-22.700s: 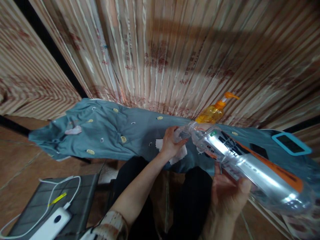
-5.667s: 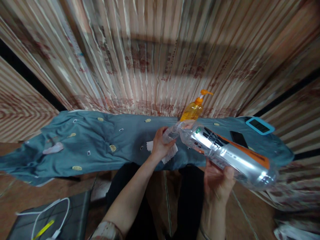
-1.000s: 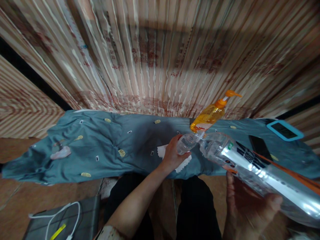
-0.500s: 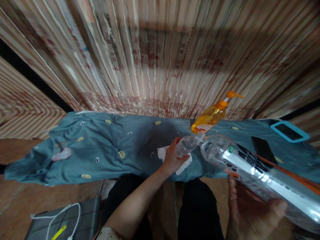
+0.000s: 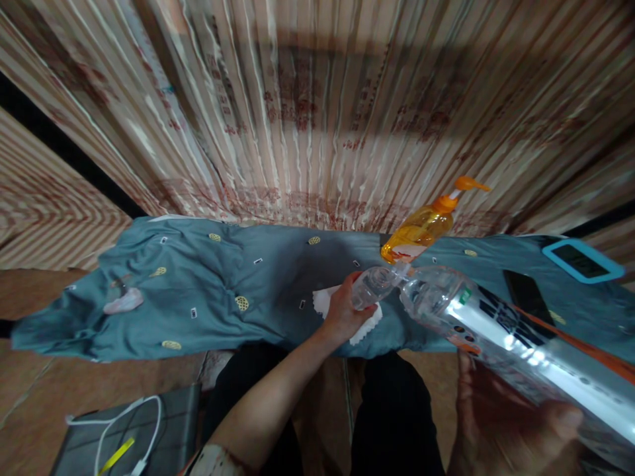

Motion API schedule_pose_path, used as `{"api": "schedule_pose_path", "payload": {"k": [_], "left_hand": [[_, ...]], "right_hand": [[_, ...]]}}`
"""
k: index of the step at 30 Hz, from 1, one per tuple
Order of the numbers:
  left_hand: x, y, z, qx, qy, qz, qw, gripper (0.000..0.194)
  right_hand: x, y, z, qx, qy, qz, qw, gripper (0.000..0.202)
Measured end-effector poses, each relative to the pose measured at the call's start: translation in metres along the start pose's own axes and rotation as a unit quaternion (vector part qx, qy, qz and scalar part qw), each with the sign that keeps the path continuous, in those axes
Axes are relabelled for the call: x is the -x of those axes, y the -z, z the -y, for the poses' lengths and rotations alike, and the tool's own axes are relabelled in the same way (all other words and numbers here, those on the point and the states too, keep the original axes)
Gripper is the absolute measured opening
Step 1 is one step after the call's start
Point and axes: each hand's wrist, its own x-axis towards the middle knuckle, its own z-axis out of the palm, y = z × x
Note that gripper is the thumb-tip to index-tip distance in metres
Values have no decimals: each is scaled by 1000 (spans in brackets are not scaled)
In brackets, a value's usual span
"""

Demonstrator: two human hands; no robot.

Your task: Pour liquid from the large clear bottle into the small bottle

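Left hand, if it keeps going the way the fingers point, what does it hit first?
Likely the orange pump bottle: the left hand, gripping a small clear container, points up-right toward it. Depth unclear.

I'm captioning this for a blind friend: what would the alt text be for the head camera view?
A person's right hand tips a large clear plastic bottle so its mouth meets a small clear bottle held by the left hand over a white napkin. Behind stand an orange pump bottle on a blue-grey cloth and striped curtains.
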Motion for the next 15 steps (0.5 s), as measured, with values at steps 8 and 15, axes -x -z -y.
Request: {"api": "schedule_pose_path", "payload": {"k": [8,15], "left_hand": [[0,0,-2,2,-2,-1,1000,59],[1,-1,-1,1,-1,-3,1000,57]], "right_hand": [[4,-10,7,17,32,25,999,76],[13,-26,13,54,66,84,993,61]]}}
